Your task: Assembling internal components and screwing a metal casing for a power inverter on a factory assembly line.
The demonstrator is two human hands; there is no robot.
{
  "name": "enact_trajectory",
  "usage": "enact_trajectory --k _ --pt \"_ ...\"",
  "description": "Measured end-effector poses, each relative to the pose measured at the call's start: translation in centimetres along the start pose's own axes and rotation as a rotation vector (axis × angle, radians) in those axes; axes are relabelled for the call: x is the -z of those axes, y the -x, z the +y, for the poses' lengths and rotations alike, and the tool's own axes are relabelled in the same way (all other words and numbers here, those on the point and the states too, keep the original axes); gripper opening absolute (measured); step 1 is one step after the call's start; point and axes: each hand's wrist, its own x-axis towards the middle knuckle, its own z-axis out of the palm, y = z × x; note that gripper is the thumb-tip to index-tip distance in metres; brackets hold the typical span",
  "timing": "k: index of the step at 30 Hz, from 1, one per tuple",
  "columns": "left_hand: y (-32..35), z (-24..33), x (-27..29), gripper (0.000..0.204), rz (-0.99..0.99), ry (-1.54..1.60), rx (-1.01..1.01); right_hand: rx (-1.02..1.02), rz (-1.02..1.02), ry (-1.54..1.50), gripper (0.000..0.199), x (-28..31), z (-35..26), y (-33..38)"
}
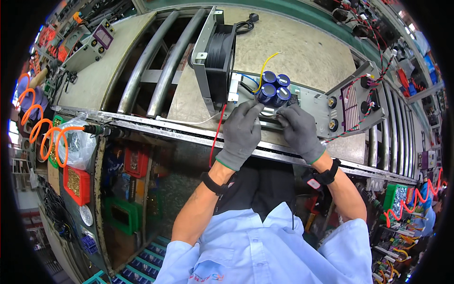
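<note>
Both my hands wear grey gloves and work at the near edge of an open metal chassis [313,102]. My left hand [240,135] has its fingers pinched together just in front of several blue cylindrical capacitors [268,91]. My right hand [301,132] is bent closed beside it, fingertips close to the capacitors' near right side. What either pinch holds is hidden by the fingers. A yellow wire [263,71] rises behind the capacitors. Left of them stands a black fan [221,59] on an upright metal plate. A red wire [216,137] hangs down beside my left hand.
Metal rollers [176,61] lie left of the chassis, more rollers [394,132] to the right. A slotted end panel [350,106] with twisted wires stands at the chassis' right. Red bins [77,185] of small parts and a coiled orange air hose [43,128] are at left.
</note>
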Motion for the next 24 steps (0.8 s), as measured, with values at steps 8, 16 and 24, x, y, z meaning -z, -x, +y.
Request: enact_trajectory --k 8,16,24 --pt "2.6 2.3 4.1 0.028 0.058 -0.003 0.036 -0.056 -0.075 0.172 0.009 0.0 -0.6 -0.1" --pt "5.0 0.8 9.8 0.018 -0.134 -0.275 0.367 -0.132 -0.044 -0.021 0.020 0.7 -0.5 0.2" --pt "1.8 -0.8 12.2 0.013 -0.211 -0.696 0.302 -0.403 -0.085 -0.322 0.037 3.9 -4.6 2.7"
